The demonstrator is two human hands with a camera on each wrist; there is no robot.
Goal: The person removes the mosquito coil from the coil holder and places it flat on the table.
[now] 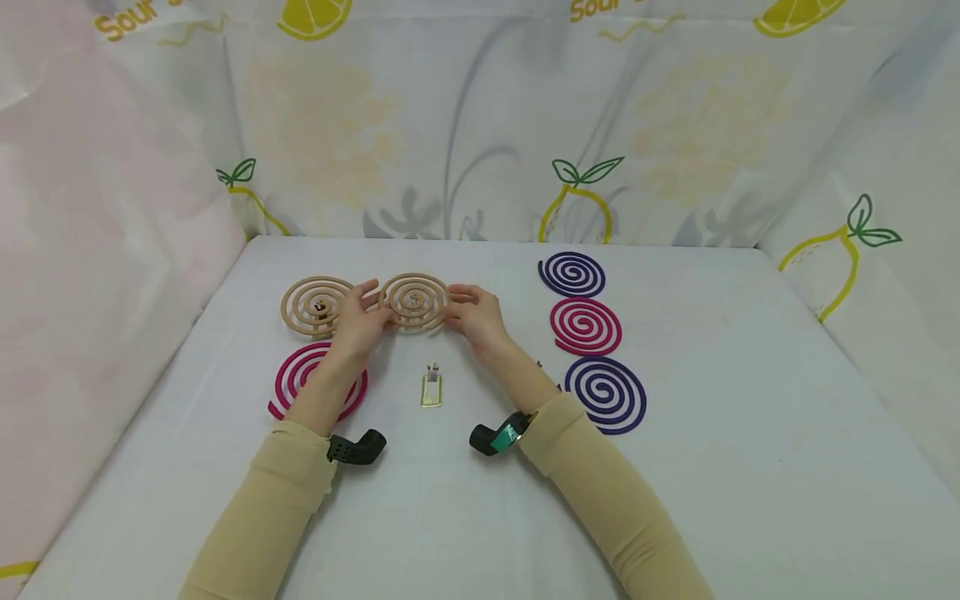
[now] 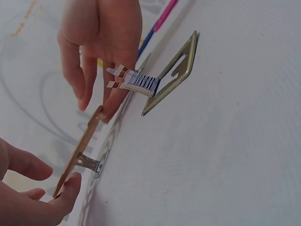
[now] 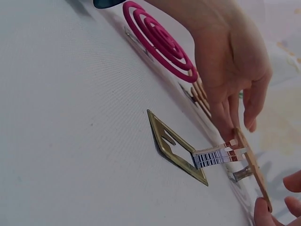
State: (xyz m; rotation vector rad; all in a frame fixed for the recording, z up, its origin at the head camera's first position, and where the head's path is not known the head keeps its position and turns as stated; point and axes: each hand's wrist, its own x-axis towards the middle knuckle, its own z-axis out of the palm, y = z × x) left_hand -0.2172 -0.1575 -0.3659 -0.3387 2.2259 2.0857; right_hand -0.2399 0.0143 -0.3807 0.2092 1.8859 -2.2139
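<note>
Both hands hold a tan mosquito coil [image 1: 414,291] by its opposite edges. My left hand [image 1: 362,325] grips its left edge, thumb nearer me and fingers behind; my right hand [image 1: 480,321] does likewise at the right edge. Seen edge-on in the left wrist view, the coil [image 2: 79,151] lies over a small metal stand [image 2: 88,162], its prongs up against the underside. Nearer me, a bare stand [image 1: 431,402] sits on the white cloth, its split prongs [image 3: 218,157] raised from a flat brass-coloured frame.
Left of the left hand, another tan coil [image 1: 300,310] rests raised on a stand. A pink coil [image 1: 283,379] lies partly under the left forearm. On the right, a dark purple coil [image 1: 572,274], a pink coil [image 1: 587,326] and another purple coil [image 1: 604,395] form a column beside the right forearm.
</note>
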